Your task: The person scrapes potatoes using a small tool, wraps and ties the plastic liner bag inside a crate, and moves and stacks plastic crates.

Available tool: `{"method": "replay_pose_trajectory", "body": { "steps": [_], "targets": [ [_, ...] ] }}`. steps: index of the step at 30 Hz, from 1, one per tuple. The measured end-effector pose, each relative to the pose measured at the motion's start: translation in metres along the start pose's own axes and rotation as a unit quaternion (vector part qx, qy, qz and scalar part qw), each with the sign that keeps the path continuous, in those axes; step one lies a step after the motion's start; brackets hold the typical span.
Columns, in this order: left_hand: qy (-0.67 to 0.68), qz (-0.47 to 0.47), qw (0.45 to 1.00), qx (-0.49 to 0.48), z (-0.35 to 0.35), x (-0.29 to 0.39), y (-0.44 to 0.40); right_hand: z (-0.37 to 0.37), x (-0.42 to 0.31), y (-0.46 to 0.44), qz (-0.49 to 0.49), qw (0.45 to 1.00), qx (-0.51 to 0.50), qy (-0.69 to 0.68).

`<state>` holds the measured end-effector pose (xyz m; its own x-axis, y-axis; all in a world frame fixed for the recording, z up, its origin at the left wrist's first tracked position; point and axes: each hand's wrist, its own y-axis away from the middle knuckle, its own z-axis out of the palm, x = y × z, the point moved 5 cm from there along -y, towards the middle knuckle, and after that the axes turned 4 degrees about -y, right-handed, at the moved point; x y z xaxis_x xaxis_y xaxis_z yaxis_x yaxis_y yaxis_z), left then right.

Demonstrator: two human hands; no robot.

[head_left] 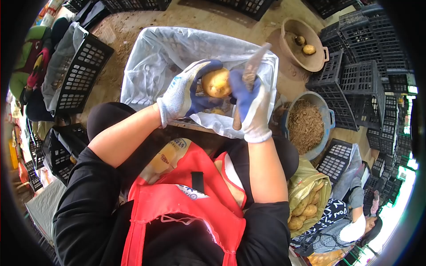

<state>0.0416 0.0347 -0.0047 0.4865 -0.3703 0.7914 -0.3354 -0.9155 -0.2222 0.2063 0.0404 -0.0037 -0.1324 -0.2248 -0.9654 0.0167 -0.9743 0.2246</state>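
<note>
Fingers of the left grip (pixel 188 91) curl snugly around a potato (pixel 216 83), holding it from its left side. The right grip (pixel 254 104) is wrapped round a long brown tool (pixel 252 66), its fingertips just beside the potato's other side; I can't tell if they touch. The potato looks hard and a little heavy, so it shouldn't squash, but its round skin might roll or slip. Its fat middle seems best to hold. It is up above a lined box (pixel 143 75); a tub (pixel 329 116) of brown bits stands to the right.
</note>
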Motion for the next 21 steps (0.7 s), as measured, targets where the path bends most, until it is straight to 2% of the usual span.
{"method": "replay_pose_trajectory", "body": {
  "steps": [1, 2, 4, 5, 6, 7, 8, 9, 10, 11, 12, 13, 14, 15, 16, 18, 21],
  "targets": [
    [-0.044, 0.016, 0.999, 0.011, -0.002, 0.002, -0.001, 0.007, -0.002, 0.003, -0.110, 0.992, -0.007, 0.068],
    [-0.044, 0.015, 0.999, 0.011, -0.002, 0.001, -0.001, 0.004, 0.004, 0.001, -0.109, 0.992, -0.008, 0.068],
    [-0.011, 0.013, 1.000, 0.009, -0.001, -0.001, 0.001, 0.008, 0.006, -0.001, -0.076, 0.991, -0.051, 0.097],
    [-0.011, 0.012, 1.000, 0.008, 0.001, -0.002, 0.002, 0.002, 0.003, 0.001, -0.041, 0.998, -0.035, 0.037],
    [0.067, 0.004, 0.998, 0.017, 0.003, -0.004, 0.002, -0.006, 0.010, -0.004, 0.074, 0.995, 0.014, -0.062],
    [0.144, -0.004, 0.989, 0.027, 0.003, -0.006, 0.001, -0.008, 0.003, -0.005, 0.049, 0.998, 0.015, -0.031],
    [0.143, -0.004, 0.989, 0.029, 0.000, -0.006, 0.001, -0.008, -0.004, -0.003, 0.024, 1.000, 0.016, -0.001],
    [0.048, 0.029, 0.998, 0.025, -0.004, 0.000, -0.001, -0.008, -0.001, -0.002, 0.024, 1.000, 0.015, 0.000],
    [-0.047, 0.061, 0.997, 0.022, -0.005, 0.004, -0.001, -0.004, 0.003, -0.001, -0.009, 0.998, -0.012, 0.059],
    [-0.048, 0.059, 0.997, 0.024, -0.003, 0.005, 0.000, 0.001, 0.005, -0.001, -0.042, 0.991, -0.040, 0.118],
    [0.211, -0.034, 0.977, -0.008, 0.005, -0.003, 0.002, 0.005, 0.006, -0.001, -0.041, 0.991, -0.042, 0.118],
    [0.454, -0.125, 0.881, -0.039, 0.016, -0.007, 0.004, 0.006, 0.002, -0.001, -0.069, 0.996, -0.020, 0.060],
    [0.454, -0.125, 0.881, -0.039, 0.015, -0.006, 0.003, 0.007, -0.003, -0.001, -0.098, 0.995, 0.003, 0.003],
    [0.477, -0.159, 0.862, -0.061, 0.015, -0.005, 0.001, 0.002, -0.004, -0.001, -0.026, 0.999, -0.024, -0.013],
    [0.499, -0.191, 0.841, -0.081, 0.014, -0.004, 0.001, 0.000, -0.005, -0.002, -0.026, 0.999, -0.026, -0.012],
    [0.485, -0.181, 0.851, -0.088, 0.013, -0.002, 0.002, -0.006, 0.001, -0.002, 0.044, 0.998, 0.011, -0.032],
    [0.466, -0.145, 0.872, -0.050, 0.014, -0.008, 0.002, 0.004, -0.006, 0.005, 0.027, 1.000, 0.003, -0.010]
  ]
}}
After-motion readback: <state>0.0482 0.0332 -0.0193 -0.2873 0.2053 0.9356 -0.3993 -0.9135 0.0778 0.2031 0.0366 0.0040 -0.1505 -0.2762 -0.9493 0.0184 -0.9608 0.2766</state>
